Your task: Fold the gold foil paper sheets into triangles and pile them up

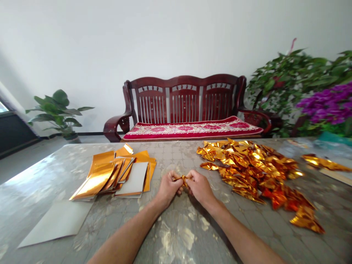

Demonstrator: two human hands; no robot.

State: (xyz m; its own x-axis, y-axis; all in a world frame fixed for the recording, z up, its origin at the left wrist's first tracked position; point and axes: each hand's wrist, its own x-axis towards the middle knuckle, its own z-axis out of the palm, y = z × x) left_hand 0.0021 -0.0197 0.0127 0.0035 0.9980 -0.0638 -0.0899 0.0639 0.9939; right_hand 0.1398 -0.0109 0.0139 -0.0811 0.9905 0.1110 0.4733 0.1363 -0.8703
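Observation:
Both hands meet over the middle of the table, pinching one small piece of folded gold foil paper (183, 179). My left hand (169, 187) grips its left side with thumb and fingers closed. On the other side, my right hand (200, 186) is closed on it too. Much of the foil paper is hidden by the fingers. Left of my hands lies a loose stack of flat gold foil sheets (101, 176), some with the pale back facing up. To the right spreads a heap of folded gold foil pieces (247, 165), with a few redder ones near its front.
A single pale sheet (57, 220) lies at the table's left front. Clear plastic (297, 147) and another folded foil piece (326, 162) are at the far right. Beyond the patterned table (181, 234) stand a dark red wooden bench (184, 99), potted plants and purple flowers (327, 102).

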